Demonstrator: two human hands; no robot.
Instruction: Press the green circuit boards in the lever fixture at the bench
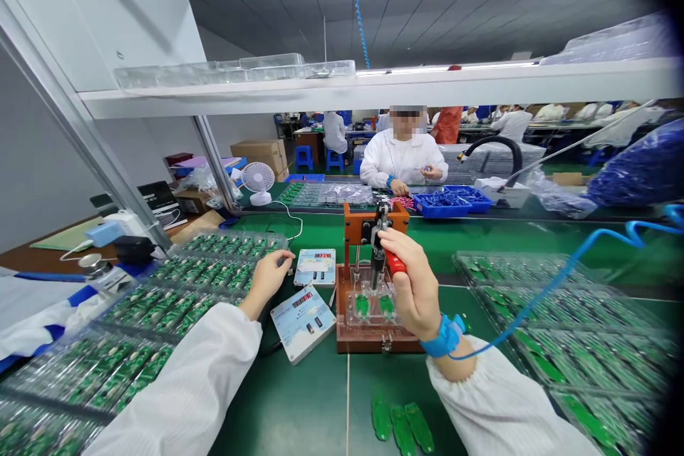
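Note:
My right hand (414, 278), with a blue wrist strap (447, 336), is wrapped round the red handle (395, 262) of a toggle clamp (380, 235). The clamp sits on a test fixture with a brown base (363, 343) and an orange upright frame. Under the clamp, two small green circuit boards (362, 305) lie side by side in a clear plate. My left hand (267, 276) holds nothing; its thumb and fingers are slightly apart, beside a white meter box (302, 274) with a red digit display. A second such meter box (299, 328) lies tilted nearer me.
Clear trays of green boards (197, 271) stand at left, more board trays (566, 328) at right. Several loose green boards (400, 427) lie in front. A blue coiled cord (556, 285) crosses the right side. Beyond are a fan (258, 179), blue bins (443, 206) and a co-worker (403, 157).

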